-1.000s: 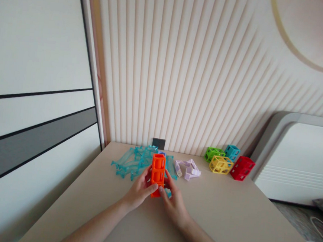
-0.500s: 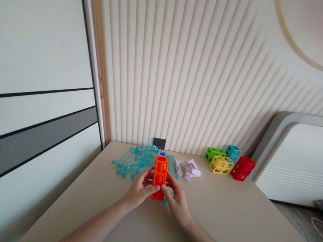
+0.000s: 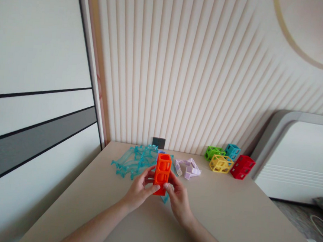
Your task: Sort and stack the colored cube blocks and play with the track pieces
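Tower (image 3: pixel 162 175): in the head view, the orange tower stands roughly upright between both hands, above the near middle of the table (image 3: pixel 204 214); whether its base touches the surface cannot be told. The left hand (image 3: pixel 138 190) clasps it from the left, thumb on the near face and fingers curled along the side. The right hand (image 3: pixel 180 200) clasps it from the right in the same manner, so the part is pinched between the two. Status, by judgement: the tower appears already joined into one column of open cells, and neither hand has released it. At the right rear, the green block (image 3: pixel 214 153), yellow block (image 3: pixel 221 164), blue block (image 3: pixel 232 151) and red block (image 3: pixel 243 167) stand grouped and appear assembled. At the left rear, the teal frames (image 3: pixel 134 160) lie spread, apparently not yet built up. The lilac chain (image 3: pixel 191 171) lies loose to the right of the tower, and a violet part (image 3: pixel 162 152) is mostly hidden behind it. A teal piece (image 3: pixel 165 199) shows below the tower; whether it is held or resting cannot be told.
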### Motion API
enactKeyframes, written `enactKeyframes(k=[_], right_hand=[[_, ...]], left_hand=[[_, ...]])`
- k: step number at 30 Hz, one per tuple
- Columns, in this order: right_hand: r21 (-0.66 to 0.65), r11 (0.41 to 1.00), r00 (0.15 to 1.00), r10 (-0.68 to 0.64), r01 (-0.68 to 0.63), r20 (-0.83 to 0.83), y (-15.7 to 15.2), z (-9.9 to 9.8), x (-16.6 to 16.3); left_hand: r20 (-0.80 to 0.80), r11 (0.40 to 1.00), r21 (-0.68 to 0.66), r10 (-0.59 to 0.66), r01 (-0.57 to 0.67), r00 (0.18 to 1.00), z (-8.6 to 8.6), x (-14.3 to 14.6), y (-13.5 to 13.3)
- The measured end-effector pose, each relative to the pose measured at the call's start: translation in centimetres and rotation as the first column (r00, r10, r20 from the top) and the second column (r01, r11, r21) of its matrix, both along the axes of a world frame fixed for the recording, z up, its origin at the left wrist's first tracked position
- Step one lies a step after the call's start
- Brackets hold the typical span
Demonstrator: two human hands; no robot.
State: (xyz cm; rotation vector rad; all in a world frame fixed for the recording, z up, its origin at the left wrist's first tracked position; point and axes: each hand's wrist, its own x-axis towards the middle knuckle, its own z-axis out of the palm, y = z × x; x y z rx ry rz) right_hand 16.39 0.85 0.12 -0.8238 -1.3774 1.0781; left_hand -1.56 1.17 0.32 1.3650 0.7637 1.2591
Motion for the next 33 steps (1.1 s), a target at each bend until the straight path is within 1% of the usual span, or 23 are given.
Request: enactKeyframes(k=[5,10,13,17,20,22,24,27,29,33], right_hand=[[-0.012,0.998,0.998,0.065,-0.065,-0.012,-0.1,0.4,0.1],[-0.01,0.991,0.99,0.136,-0.137,-0.044,0.0,0.3,0.0],[0.003,0.995,0.995,0.1,-0.1,-0.01,0.1,0.1,0.1],[0.051,0.999,0.991,0.005,-0.012,0.135,0.0,0.4,0.5],[0.088,0.996,0.978,-0.003,-0.015,0.207,-0.2,0.8,0.7],[0.096,0.995,0.974,0.008,-0.03,0.226,-0.3,1.0,0.8],[0.097,0.994,0.98,0.021,-0.041,0.199,-0.2,1.1,0.9],[0.092,0.995,0.996,0.019,-0.027,0.085,0.0,1.3,1.0],[0.069,0.998,1.0,0.01,-0.012,0.027,0.1,1.7,1.0],[0.002,1.0,1.0,0.017,-0.017,-0.013,0.1,2.2,0.9]], left_hand=[[0.017,1.0,0.015,0.02,-0.021,1.0,0.4,0.2,-0.1],[-0.014,0.994,0.063,0.091,-0.09,0.996,-0.1,0.0,0.0],[-0.017,0.993,0.068,0.097,-0.095,0.995,-0.3,-0.1,-0.1],[-0.023,0.994,0.072,0.082,-0.08,0.996,0.3,0.0,-0.5],[-0.014,0.995,0.059,0.087,-0.086,0.996,1.1,0.1,-0.8],[0.003,0.996,0.036,0.083,-0.083,0.997,1.4,0.1,-0.8],[0.022,0.998,0.016,0.064,-0.065,0.998,1.5,0.1,-0.7],[0.016,1.0,0.004,0.008,-0.009,1.0,1.3,0.0,-0.5],[-0.007,1.0,0.004,-0.024,0.024,1.0,1.0,0.0,-0.4],[-0.021,0.999,0.003,-0.045,0.045,0.999,0.5,0.2,-0.4]])
